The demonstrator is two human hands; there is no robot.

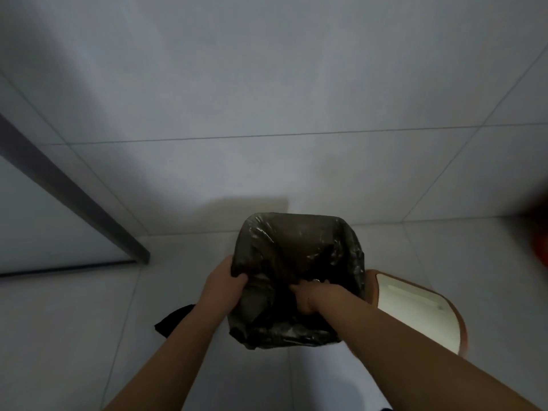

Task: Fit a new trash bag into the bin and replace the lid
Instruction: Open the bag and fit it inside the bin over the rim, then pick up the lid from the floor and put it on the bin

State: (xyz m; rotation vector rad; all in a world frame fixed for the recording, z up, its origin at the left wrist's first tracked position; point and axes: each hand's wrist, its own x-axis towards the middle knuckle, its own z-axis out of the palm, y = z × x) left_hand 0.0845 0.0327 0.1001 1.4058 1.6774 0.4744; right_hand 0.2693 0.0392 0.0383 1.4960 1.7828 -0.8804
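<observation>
Black trash bag (296, 262) pinched between both hands' fingers (237, 278).

— Hands counted: two, a left hand (224, 287) and a right hand (307, 295).

— Bags: one dark trash bag (296, 262), draped over one bin, itself hidden.

— Lids: one lid (421, 310), on the floor.

— Other items: one black scrap (173, 320); one orange object (541, 247), blurred.
</observation>
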